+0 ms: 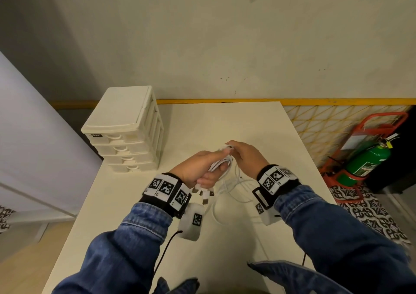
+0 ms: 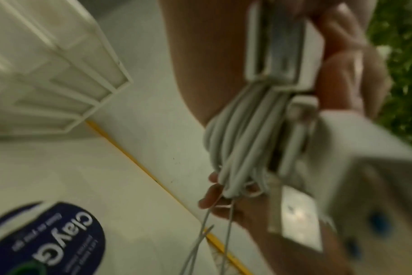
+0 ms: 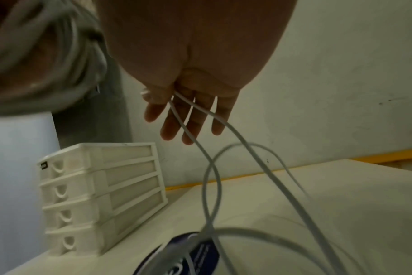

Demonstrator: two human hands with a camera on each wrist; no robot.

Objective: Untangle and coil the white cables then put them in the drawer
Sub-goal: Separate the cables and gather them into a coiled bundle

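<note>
My left hand (image 1: 203,170) grips a bundle of coiled white cables (image 1: 219,164) above the middle of the table; several plug ends (image 1: 203,194) hang below its heel. In the left wrist view the white cables (image 2: 238,141) run as a thick bunch through the palm. My right hand (image 1: 244,156) is just right of the bundle, and in the right wrist view its thumb pinches two loose cable strands (image 3: 226,167) against the fingers (image 3: 176,126). The loose strands (image 1: 234,190) trail in loops onto the table. The white four-drawer unit (image 1: 128,134) stands at the table's back left, all drawers closed.
The cream table (image 1: 258,136) stands against a wall with a yellow strip (image 1: 315,102). A green fire extinguisher (image 1: 369,161) in a red stand is on the floor to the right. A dark blue label (image 3: 200,256) lies on the table near me.
</note>
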